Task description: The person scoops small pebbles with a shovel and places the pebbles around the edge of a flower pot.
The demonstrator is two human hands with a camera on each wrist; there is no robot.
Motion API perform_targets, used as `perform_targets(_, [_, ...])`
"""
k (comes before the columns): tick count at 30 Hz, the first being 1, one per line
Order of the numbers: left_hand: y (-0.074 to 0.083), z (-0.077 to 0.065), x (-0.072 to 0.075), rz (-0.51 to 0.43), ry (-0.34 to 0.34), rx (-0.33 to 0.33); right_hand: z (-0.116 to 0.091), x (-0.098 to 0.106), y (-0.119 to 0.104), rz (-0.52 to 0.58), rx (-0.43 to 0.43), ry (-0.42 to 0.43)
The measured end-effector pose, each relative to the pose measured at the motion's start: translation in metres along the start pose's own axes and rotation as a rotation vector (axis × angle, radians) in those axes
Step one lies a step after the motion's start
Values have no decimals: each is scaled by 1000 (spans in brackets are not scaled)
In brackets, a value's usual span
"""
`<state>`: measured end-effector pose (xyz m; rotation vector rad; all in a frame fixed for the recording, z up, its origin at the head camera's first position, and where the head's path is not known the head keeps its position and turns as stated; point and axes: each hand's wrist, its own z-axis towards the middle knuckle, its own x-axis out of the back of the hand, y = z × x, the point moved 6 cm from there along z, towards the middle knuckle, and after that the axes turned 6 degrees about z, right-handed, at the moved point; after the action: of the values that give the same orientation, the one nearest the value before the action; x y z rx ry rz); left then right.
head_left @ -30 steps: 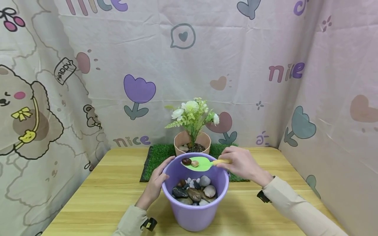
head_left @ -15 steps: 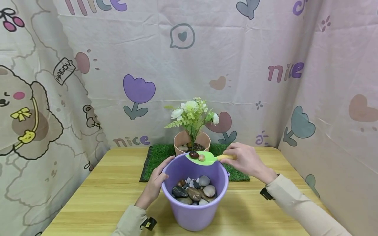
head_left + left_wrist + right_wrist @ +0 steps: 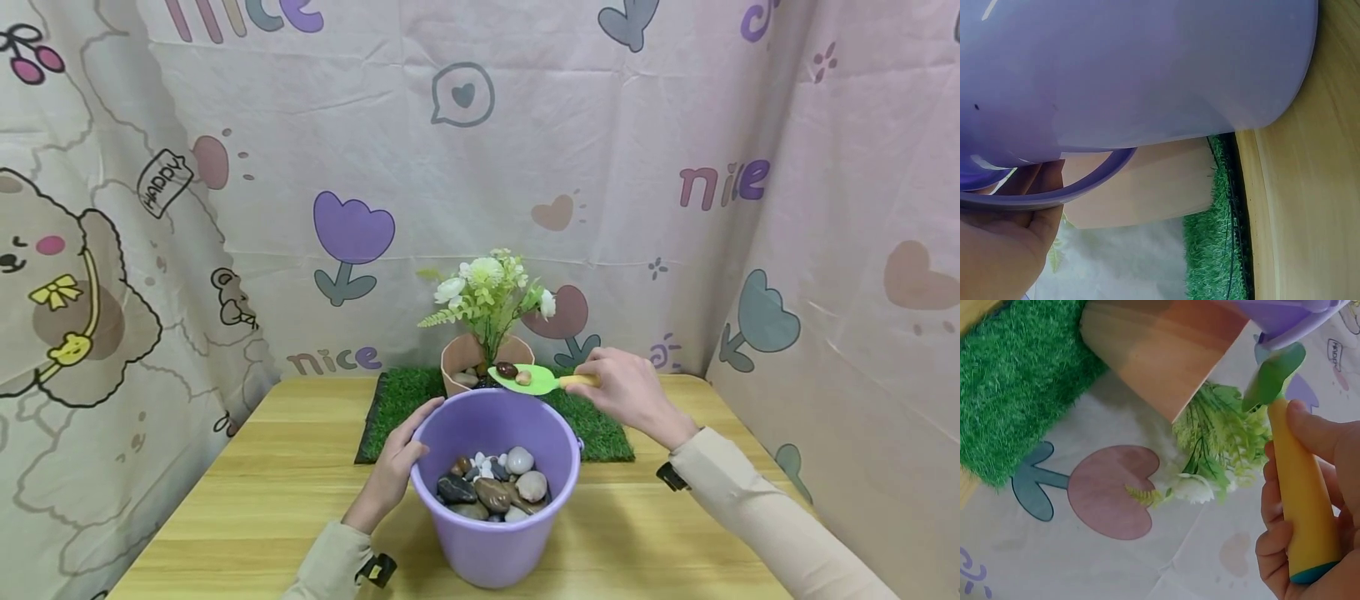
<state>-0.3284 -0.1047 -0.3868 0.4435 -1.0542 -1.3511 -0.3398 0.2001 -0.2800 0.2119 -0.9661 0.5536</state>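
Observation:
My right hand [image 3: 621,390] grips the yellow handle of a small trowel [image 3: 542,382] with a light green blade. On the blade lie a dark brown pebble [image 3: 506,370] and a smaller tan pebble [image 3: 523,377]. The blade is held level above the far rim of a purple bucket [image 3: 495,554], overlapping the front of a peach flowerpot [image 3: 454,360] in the head view. With its thumb over the rim, my left hand [image 3: 393,468] holds the bucket's left side; its fingertips are partly hidden. Wet stones [image 3: 492,495] of mixed colours lie inside the bucket.
The pot stands behind the bucket on a green turf mat [image 3: 408,400], with white flowers [image 3: 483,275] rising from it and pale stones [image 3: 465,378] inside. Underneath is a wooden table [image 3: 255,500]. Printed cloth [image 3: 465,183] hangs at the back and both sides.
My right hand has carried the trowel with both pebbles away from me and to the right, from over the bucket's opening to its far rim beside the pot. The left hand has stayed on the bucket.

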Motion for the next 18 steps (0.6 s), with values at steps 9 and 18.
perform_targets(9, [0, 0, -1, -8, -13, 7, 17, -7, 12, -34, -122, -87])
perform_targets(18, [1, 0, -1, -11, -18, 0, 35, -13, 13, -9, -197, -186])
